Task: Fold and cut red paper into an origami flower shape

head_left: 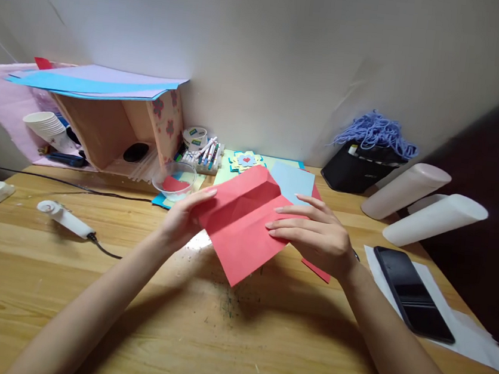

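Observation:
A red sheet of paper [244, 231] with crease lines across it is held up above the wooden table [147, 331]. My left hand [185, 219] grips its left edge, thumb on top and the other fingers hidden behind. On the right side, the fingers of my right hand [316, 230] lie over the paper's face; the thumb is hidden. Behind the sheet, a light blue paper [295, 183] and part of another red paper [318, 271] rest on the table.
Left stand an open box [164, 123] topped with blue sheets, a clear plastic bowl [191, 179], markers [208, 152] and a white corded tool [65, 219]. Right are a black holder with blue yarn [373, 132], white rolls [435, 220] and a phone [413, 292]. A paper flower [246, 161] lies behind.

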Available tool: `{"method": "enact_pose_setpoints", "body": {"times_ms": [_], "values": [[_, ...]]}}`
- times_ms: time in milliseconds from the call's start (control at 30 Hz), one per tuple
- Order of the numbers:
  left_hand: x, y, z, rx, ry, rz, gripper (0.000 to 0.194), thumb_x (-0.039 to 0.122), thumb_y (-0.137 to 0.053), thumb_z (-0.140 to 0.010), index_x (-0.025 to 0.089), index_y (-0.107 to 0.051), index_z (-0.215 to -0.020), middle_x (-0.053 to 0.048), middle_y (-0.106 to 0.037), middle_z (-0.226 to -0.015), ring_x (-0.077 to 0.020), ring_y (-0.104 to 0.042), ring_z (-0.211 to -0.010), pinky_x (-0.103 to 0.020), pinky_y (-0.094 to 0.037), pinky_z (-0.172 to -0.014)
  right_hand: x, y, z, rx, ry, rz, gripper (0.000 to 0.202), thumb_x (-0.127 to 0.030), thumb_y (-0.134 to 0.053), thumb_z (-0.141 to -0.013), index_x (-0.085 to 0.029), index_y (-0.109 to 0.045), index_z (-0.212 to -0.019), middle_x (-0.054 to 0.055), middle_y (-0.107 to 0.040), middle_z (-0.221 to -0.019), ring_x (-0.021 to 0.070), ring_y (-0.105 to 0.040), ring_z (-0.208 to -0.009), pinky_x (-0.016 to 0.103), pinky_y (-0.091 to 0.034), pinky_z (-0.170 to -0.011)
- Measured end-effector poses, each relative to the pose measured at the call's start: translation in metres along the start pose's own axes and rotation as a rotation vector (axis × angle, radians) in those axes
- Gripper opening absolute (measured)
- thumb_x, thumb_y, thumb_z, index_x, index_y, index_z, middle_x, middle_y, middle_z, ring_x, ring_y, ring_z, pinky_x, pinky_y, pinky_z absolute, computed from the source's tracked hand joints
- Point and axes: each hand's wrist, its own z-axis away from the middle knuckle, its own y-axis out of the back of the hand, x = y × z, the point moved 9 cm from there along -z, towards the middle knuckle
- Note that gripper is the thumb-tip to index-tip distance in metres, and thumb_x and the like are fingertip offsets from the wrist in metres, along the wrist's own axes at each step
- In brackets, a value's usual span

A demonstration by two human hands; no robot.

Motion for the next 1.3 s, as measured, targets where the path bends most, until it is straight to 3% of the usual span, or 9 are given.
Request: {"method": "enact_pose_setpoints", "body": {"times_ms": [200,400,600,700,800,900,1033,1167,1300], "values": [[-0.012,0.013,-0.001,-0.139,0.194,-0.360,0.048,0.027,-0.075,-0.067,0.019,-0.063,-0.112,-0.008,-0.071,-0.094,-0.0167,-0.065,-0.084,-0.028,-0.049,-0.077,-0.015,0.007,-0.004,0.015,0.129,0.012,0.023,-0.022,-0.051,-0.087,-0.035,-0.069,-0.081,-0.008,-0.074,-0.086,0.0153,-0.068,-0.091,0.039,-0.039,-0.100],[0.012,0.022,-0.004,0.025,-0.077,-0.567,0.030,0.030,-0.075,-0.065,0.015,-0.068,-0.091,-0.007,-0.071,-0.085,-0.0162,-0.064,-0.078,-0.027,-0.048,-0.072,-0.003,0.010,-0.004,0.016,0.032,-0.090,0.017,-0.021,-0.054,-0.084,-0.031,-0.068,-0.083,-0.004,-0.074,-0.084,0.0177,-0.067,-0.092,0.042,-0.041,-0.098],[0.024,0.015,0.000,0.007,-0.153,-0.568,0.024,0.031,-0.071,-0.069,0.015,-0.067,-0.086,-0.006,-0.070,-0.086,-0.0141,-0.062,-0.072,-0.024,-0.049,-0.065,0.024,0.001,-0.002,0.008,-0.247,-0.272,0.014,-0.024,-0.056,-0.083,-0.022,-0.063,-0.071,0.006,-0.053,-0.128,0.0242,-0.046,-0.122,0.041,-0.039,-0.098],[0.020,0.014,-0.002,-0.009,-0.123,-0.566,0.026,0.033,-0.072,-0.068,0.015,-0.067,-0.085,-0.006,-0.070,-0.083,-0.0152,-0.063,-0.073,-0.026,-0.050,-0.066,0.039,-0.007,0.003,0.025,-0.429,-0.375,0.021,-0.030,-0.058,-0.083,-0.019,-0.056,-0.065,0.008,-0.061,-0.108,0.0208,-0.058,-0.098,0.034,-0.045,-0.083],[0.021,0.013,-0.001,-0.002,-0.131,-0.659,0.031,0.044,-0.064,-0.075,0.015,-0.067,-0.087,-0.008,-0.069,-0.090,-0.0189,-0.064,-0.081,-0.030,-0.050,-0.072,0.048,-0.014,0.009,0.025,-0.562,-0.438,0.025,-0.037,-0.060,-0.081,-0.018,-0.056,-0.064,0.003,-0.061,-0.076,0.0158,-0.057,-0.071,0.028,-0.044,-0.067],[0.026,0.001,0.006,-0.047,-0.195,-0.737,0.041,0.050,-0.056,-0.079,0.018,-0.065,-0.102,-0.010,-0.066,-0.108,-0.0226,-0.061,-0.098,-0.034,-0.047,-0.085,0.050,-0.018,0.012,0.002,-0.628,-0.432,0.027,-0.040,-0.062,-0.078,-0.017,-0.060,-0.066,0.001,-0.059,-0.069,0.0141,-0.053,-0.065,0.027,-0.040,-0.061],[0.029,-0.020,0.017,-0.048,-0.313,-0.751,0.061,0.040,-0.077,-0.061,0.020,-0.057,-0.115,-0.010,-0.061,-0.118,-0.0245,-0.055,-0.109,-0.036,-0.041,-0.096,0.043,-0.023,0.011,-0.045,-0.649,-0.384,0.025,-0.039,-0.063,-0.077,-0.016,-0.061,-0.066,0.001,-0.058,-0.066,0.0133,-0.051,-0.064,0.026,-0.038,-0.060],[0.014,-0.016,0.017,0.109,-0.289,-0.630,0.033,0.042,-0.066,-0.073,0.015,-0.064,-0.093,-0.008,-0.069,-0.094,-0.0201,-0.062,-0.087,-0.029,-0.048,-0.075,0.031,-0.025,0.008,-0.083,-0.639,-0.357,0.024,-0.037,-0.063,-0.075,-0.016,-0.062,-0.063,0.001,-0.059,-0.066,0.0136,-0.051,-0.063,0.027,-0.038,-0.060],[-0.003,-0.007,0.011,0.151,-0.183,-0.480,0.032,0.043,-0.063,-0.075,0.011,-0.064,-0.078,-0.006,-0.068,-0.077,-0.0157,-0.060,-0.067,-0.023,-0.045,-0.057,0.029,-0.027,0.012,-0.109,-0.675,-0.333,0.024,-0.038,-0.065,-0.074,-0.017,-0.064,-0.064,0.001,-0.061,-0.064,0.0140,-0.053,-0.061,0.026,-0.037,-0.056]]}}
